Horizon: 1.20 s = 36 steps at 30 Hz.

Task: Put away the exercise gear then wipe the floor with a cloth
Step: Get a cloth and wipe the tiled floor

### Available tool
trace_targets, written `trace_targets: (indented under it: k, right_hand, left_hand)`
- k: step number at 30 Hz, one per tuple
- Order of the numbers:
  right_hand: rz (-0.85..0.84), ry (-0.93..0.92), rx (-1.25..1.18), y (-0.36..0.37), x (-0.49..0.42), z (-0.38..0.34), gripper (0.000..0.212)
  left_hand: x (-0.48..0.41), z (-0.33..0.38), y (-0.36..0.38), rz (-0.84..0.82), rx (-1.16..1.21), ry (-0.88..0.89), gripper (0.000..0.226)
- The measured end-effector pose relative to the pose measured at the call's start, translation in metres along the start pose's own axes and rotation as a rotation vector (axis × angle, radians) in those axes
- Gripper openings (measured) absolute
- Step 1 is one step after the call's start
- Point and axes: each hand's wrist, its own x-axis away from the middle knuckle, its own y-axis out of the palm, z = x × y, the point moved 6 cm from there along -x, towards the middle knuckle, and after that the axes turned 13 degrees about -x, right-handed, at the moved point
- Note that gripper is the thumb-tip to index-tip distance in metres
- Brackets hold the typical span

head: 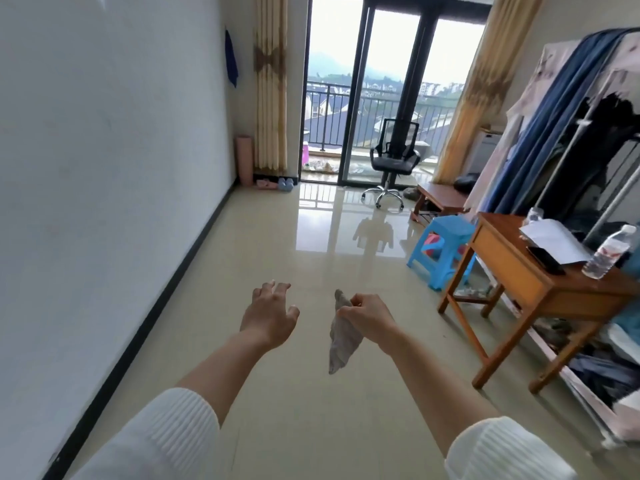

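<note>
My right hand (369,317) pinches a grey cloth (341,337) that hangs limp below the fingers, well above the glossy beige tiled floor (311,393). A little to the left, my left hand (270,315) hovers with its fingers spread and holds nothing. A rolled pink exercise mat (244,160) stands upright in the far left corner against the wall, beside the curtain.
A wooden table (540,289) with a water bottle (609,251), papers and a phone stands at the right. A blue plastic stool (445,251) sits beside it. A black office chair (393,161) stands by the balcony door. Slippers (277,183) lie near the mat. A clothes rack fills the right side.
</note>
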Motion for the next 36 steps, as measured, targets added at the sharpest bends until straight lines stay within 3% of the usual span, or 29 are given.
trace_targets:
  k: [9,14,26,32,36]
  right_hand:
    - [-0.002,0.015,0.005,0.012,-0.269,-0.073,0.017]
    - [0.027,0.022,0.018,0.004,-0.400,-0.100,0.009]
    - [-0.052,-0.051,0.023,-0.010,-0.782,-0.179,0.013]
    - [-0.122,-0.047,0.059,-0.003,-0.945,-0.222,0.005]
    - [-0.151,-0.070,0.079,0.017,-1.062,-0.242,0.010]
  left_hand:
    - [-0.270,-0.028,0.002,-0.001,0.019,-0.031,0.051]
    - [-0.402,-0.037,0.005,0.008,-0.040,-0.040,0.051]
    - [-0.769,-0.033,0.044,-0.011,-0.009,-0.119,0.051]
    - [-0.936,-0.053,0.035,0.018,-0.041,-0.156,0.050]
    - [-1.052,-0.085,0.037,0.046,-0.087,-0.178,0.050]
